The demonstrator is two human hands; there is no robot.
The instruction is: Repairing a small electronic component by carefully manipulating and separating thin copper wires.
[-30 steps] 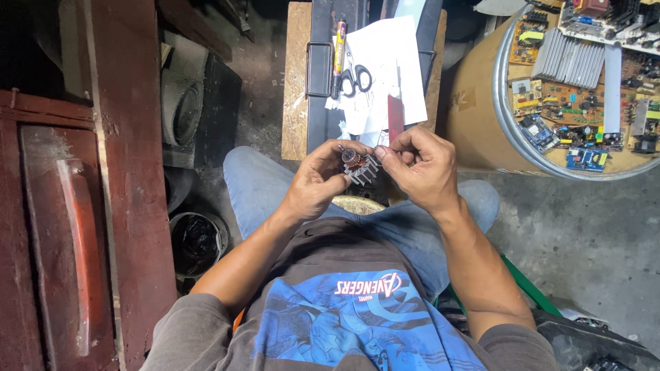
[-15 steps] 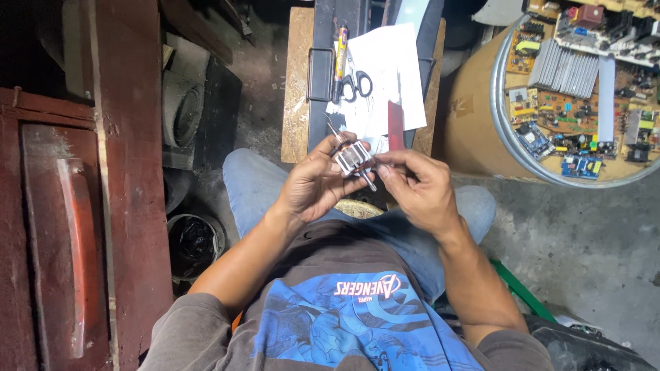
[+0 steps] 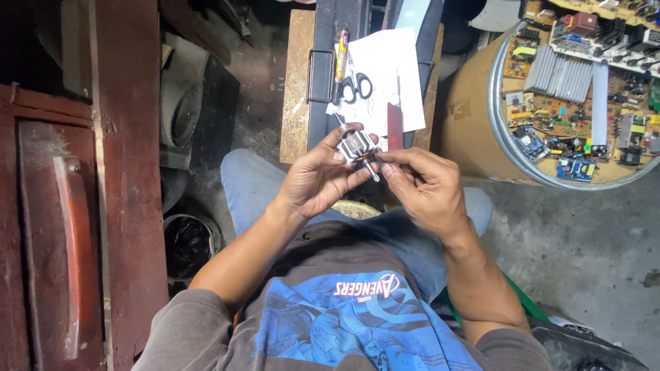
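My left hand (image 3: 317, 180) holds a small motor armature (image 3: 357, 148), a grey metal core with copper windings on a thin steel shaft. The fingers of my right hand (image 3: 424, 185) pinch the lower end of that shaft. Both hands are raised over my lap, just in front of a dark case (image 3: 322, 103) lying on a wooden stool (image 3: 295, 89). On the case lie white paper sheets (image 3: 392, 75), black-handled scissors (image 3: 356, 86), an orange-and-yellow screwdriver (image 3: 340, 58) and a dark red flat strip (image 3: 394, 125).
A round drum (image 3: 474, 137) at the right is filled with circuit boards (image 3: 570, 89). Red wooden furniture (image 3: 75, 206) stands at the left, with a dark bucket (image 3: 189, 240) and a grey pipe (image 3: 180, 110) beside it. The floor (image 3: 584, 240) is concrete.
The armature has turned in my hands, and its shaft now points down to the right. My right fingers moved from the core to the shaft's end.
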